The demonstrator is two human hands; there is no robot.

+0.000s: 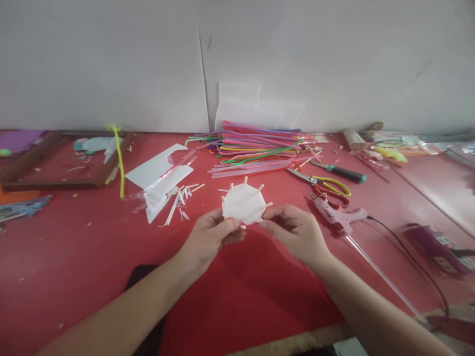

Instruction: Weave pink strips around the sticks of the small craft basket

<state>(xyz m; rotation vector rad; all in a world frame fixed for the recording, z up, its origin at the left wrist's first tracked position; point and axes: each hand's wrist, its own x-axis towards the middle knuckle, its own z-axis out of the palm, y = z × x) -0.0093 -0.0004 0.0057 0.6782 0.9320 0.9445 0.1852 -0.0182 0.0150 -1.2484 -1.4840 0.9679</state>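
Observation:
Between my hands, above the red table, is a white paper disc (pixel 243 203) with several short pale sticks standing out around its edge. My left hand (pixel 215 230) grips the disc's lower left edge, thumb on top and fingers curled beneath. On the other side, my right hand (pixel 297 230) pinches at the lower right edge, where a short stick (pixel 261 221) shows at its fingertips. I cannot tell whether those fingertips hold the stick, the disc or both. A bit of red shows along the disc's lower rim.
Behind the disc lies a pile of coloured pipe cleaners (pixel 260 143). Cut white paper (pixel 159 183) and scraps (pixel 180 201) are on the left. Scissors (pixel 319 181), pliers (pixel 343 173) and a corded pink glue gun (pixel 339 215) lie right. A dark flat object (pixel 143 277) sits under my left forearm.

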